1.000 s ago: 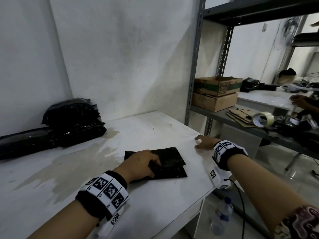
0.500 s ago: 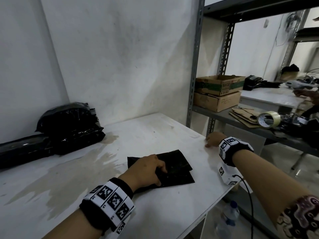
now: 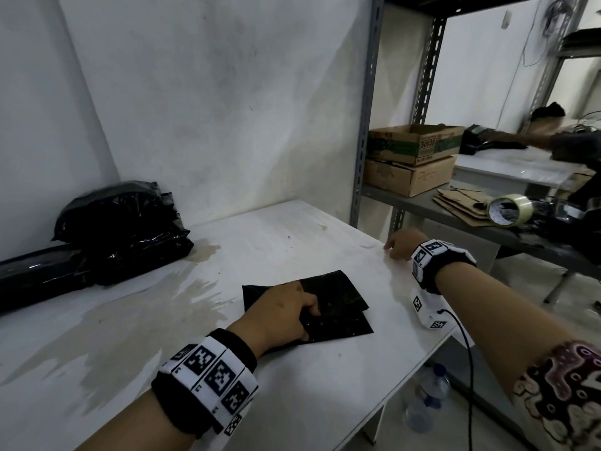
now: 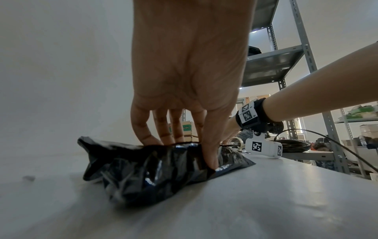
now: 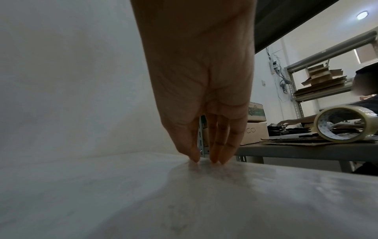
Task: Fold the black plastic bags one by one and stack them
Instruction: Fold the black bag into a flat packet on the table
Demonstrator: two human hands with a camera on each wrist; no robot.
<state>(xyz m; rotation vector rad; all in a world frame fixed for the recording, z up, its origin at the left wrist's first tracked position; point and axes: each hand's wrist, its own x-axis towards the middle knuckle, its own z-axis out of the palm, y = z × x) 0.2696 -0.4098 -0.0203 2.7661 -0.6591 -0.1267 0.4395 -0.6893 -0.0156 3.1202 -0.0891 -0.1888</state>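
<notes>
On the white table (image 3: 292,402), a heap of unfolded black bags (image 3: 123,229) sits far left. The folded bags (image 3: 338,307) lie mid-table, pinched by my left hand (image 3: 279,317). My right hand (image 3: 403,244) rests nearby, fingertips (image 5: 214,158) straight, holding nothing.

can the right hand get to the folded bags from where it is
Probably yes. The right hand rests with its fingers on the table edge, holding nothing. Only bare tabletop lies between it and the folded bags, which the left hand grips from the other side.
</notes>
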